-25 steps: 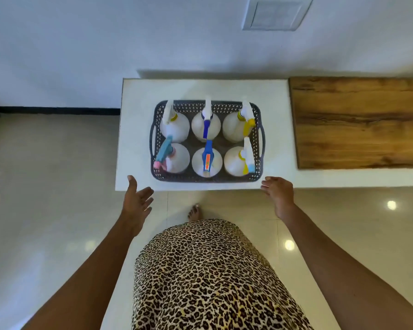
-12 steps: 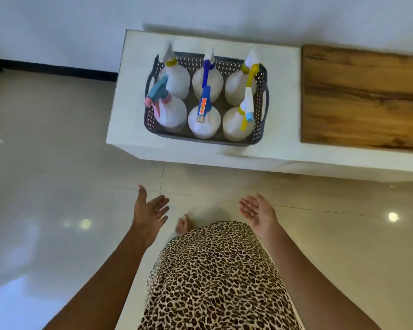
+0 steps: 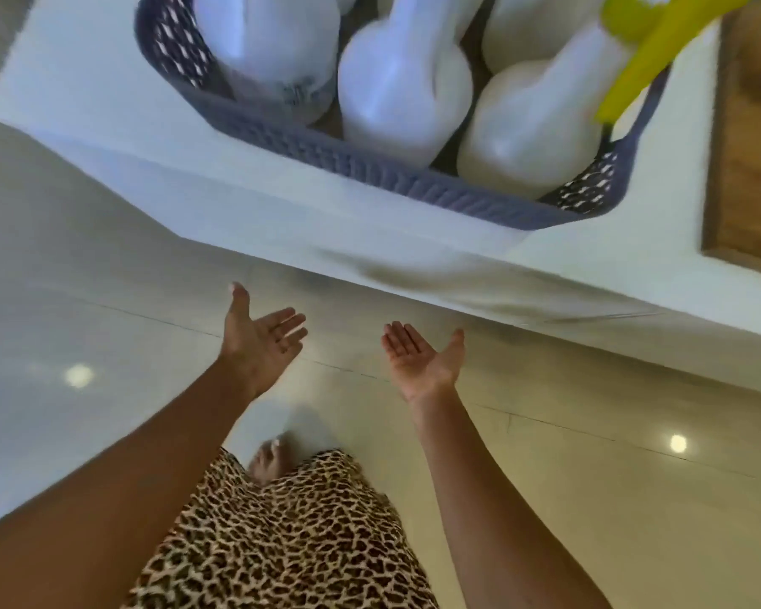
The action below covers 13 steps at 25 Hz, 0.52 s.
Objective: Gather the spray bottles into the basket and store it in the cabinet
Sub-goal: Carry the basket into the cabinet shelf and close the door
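Observation:
The grey perforated basket (image 3: 370, 169) sits on the white counter (image 3: 84, 94), close to its front edge and very near the camera. Inside stand white spray bottles (image 3: 405, 85); the right-hand one has a yellow trigger (image 3: 646, 50). The tops of the bottles are cut off by the frame. My left hand (image 3: 260, 340) and my right hand (image 3: 422, 358) are both open, palms turned inward and up, held below the counter's front face. Neither touches the basket.
A wooden countertop panel (image 3: 752, 147) adjoins the white counter on the right. The white front face of the counter (image 3: 414, 261) runs above my hands. Glossy floor tiles (image 3: 84, 345) lie below, with my foot (image 3: 269, 461) and leopard-print skirt (image 3: 282, 538).
The camera has dropped much lower and closer to the counter, so the basket looms large. My hands have come down from the counter edge, drawn together and turned palms up.

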{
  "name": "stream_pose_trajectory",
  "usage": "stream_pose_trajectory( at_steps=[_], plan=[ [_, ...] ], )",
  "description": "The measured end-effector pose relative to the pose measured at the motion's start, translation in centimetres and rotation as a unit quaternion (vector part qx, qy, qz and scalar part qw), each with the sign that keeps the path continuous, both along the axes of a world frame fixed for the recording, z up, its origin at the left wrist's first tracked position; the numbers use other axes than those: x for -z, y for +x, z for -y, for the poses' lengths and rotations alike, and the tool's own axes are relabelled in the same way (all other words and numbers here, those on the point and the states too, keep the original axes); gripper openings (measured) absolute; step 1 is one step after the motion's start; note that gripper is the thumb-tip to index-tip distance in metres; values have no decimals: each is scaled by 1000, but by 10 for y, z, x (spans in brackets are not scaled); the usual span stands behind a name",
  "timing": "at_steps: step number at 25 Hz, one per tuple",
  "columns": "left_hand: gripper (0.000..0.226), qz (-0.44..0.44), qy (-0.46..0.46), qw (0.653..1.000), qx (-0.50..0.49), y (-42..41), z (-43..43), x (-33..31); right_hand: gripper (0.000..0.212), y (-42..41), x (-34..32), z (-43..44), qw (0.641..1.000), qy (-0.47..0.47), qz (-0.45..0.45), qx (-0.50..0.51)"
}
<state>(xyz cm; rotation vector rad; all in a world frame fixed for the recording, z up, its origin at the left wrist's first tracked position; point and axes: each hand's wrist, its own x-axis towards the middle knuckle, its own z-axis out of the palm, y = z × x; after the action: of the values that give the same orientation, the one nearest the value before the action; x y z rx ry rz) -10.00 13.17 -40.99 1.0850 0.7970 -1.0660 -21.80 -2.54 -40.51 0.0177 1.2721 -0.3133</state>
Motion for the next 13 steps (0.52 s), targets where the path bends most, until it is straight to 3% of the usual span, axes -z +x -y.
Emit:
stream_pose_trajectory(
  at_steps=[6, 13],
  plan=[
    [99, -3, -38, 997, -69, 31, 22, 88, 96, 43, 91, 15, 997, 13, 56, 57],
    [119, 5, -107, 984, -144, 67, 32, 118, 105, 62, 128, 19, 988, -7, 110, 112]
  ],
)
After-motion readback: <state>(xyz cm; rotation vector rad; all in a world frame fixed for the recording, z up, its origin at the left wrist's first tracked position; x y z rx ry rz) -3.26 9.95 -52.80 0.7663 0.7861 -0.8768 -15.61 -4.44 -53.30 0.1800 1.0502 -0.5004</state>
